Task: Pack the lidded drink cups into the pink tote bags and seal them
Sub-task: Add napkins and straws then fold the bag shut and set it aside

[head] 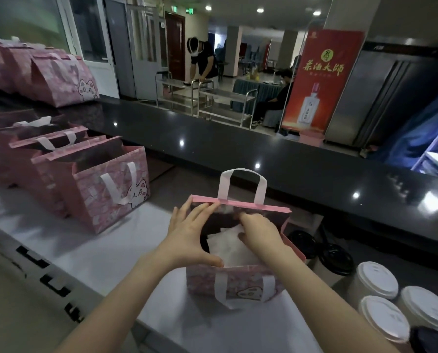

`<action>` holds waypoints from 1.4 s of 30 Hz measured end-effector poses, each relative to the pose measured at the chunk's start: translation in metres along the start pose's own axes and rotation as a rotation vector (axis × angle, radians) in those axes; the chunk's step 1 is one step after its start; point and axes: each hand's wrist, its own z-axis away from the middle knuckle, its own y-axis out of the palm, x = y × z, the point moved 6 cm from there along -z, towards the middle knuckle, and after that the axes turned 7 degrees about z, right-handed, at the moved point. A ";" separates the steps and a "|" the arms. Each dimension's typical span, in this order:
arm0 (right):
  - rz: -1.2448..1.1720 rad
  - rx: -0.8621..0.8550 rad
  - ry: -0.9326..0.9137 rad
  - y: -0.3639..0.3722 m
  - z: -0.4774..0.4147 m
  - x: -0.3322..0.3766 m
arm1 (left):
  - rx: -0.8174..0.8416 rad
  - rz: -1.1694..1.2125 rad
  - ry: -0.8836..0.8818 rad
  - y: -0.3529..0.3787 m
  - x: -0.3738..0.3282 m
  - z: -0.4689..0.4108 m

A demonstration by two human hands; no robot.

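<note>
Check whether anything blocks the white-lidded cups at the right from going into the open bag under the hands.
Both hands do. The left hand spans the pink tote bag mouth, the right hand reaches inside onto white paper. The white-lidded cups stand clear beside it.

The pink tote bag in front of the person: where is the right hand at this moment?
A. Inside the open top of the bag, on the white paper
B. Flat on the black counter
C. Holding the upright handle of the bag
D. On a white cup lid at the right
A: the right hand reaches into the open mouth of the pink tote bag and touches the white paper inside, while the left hand holds the bag's edge.
</note>
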 end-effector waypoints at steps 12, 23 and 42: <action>-0.102 -0.275 0.069 -0.044 0.070 -0.029 | -0.347 -0.025 0.166 -0.029 -0.015 -0.009; -0.125 -0.323 0.363 -0.066 0.190 -0.135 | -0.283 0.370 0.432 0.025 -0.143 -0.019; -0.228 -0.165 0.848 -0.040 0.539 -0.432 | 0.302 0.492 0.522 0.345 -0.492 0.025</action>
